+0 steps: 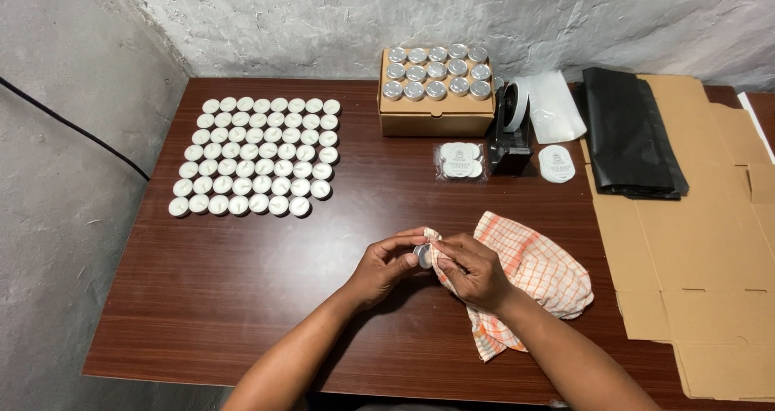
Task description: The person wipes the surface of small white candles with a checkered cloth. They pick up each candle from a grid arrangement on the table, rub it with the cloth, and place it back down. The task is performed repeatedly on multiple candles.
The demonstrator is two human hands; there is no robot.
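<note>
Near the table's front edge, a small, light, rigid tealight cup is pinched at its rim by the left hand; the right hand is closed on an orange checked cloth against it.

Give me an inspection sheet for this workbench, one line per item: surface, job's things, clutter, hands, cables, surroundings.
Surface: dark wooden table, bare around the hands.
Job's things: small round silver tin, held between both hands; orange checked cloth wrapped against it, lying under the right wrist.
Clutter: grid of white-topped tins at far left; cardboard box topped with silver tins; label dispenser; round labels; bagged labels; black plastic bags; flat cardboard sheets at right.
Hands: left hand grips the tin; right hand presses cloth to it.
Cables: black cable along the left wall.
Surroundings: rough grey plastered walls.
</note>
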